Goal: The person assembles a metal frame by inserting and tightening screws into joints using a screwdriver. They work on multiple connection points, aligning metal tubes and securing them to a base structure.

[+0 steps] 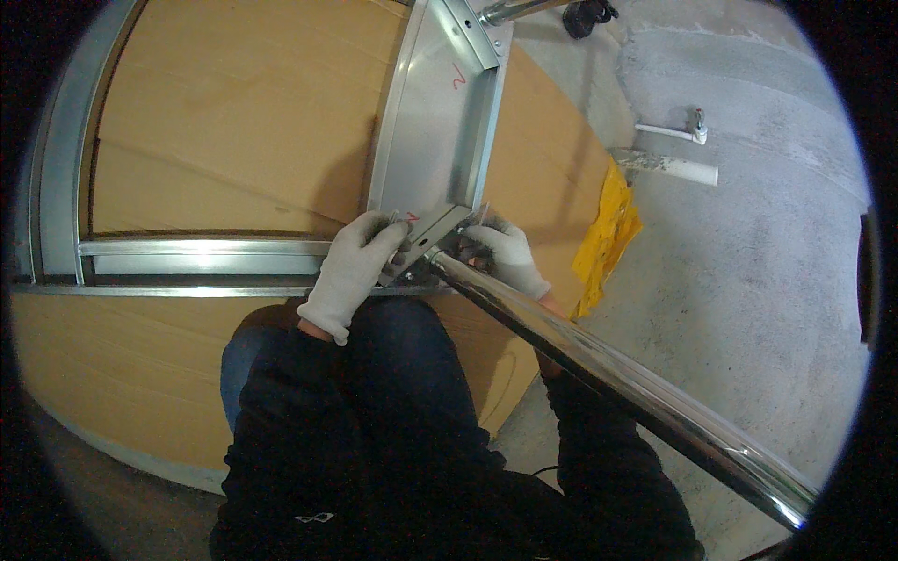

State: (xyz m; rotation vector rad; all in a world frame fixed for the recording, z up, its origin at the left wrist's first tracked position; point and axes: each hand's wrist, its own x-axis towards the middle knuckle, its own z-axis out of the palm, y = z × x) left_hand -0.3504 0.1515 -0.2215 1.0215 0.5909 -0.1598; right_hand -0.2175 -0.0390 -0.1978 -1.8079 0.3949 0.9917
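My left hand [351, 266], in a white work glove, grips the near left corner of a silver metal channel frame [440, 112] that lies on brown cardboard sheets [243, 122]. My right hand [505, 254], also gloved, holds the near right corner of the same frame. A shiny chrome tube [608, 374] runs from between my hands down toward the lower right, meeting the frame's end. What joins the tube to the frame is hidden by my fingers.
Long metal rails [196, 248] lie across the cardboard at left. A yellow bag [608, 234] and a white pipe piece [673, 168] rest on the grey concrete floor [748, 280] at right. A black object [587, 14] sits at the top. My dark-trousered knees are below.
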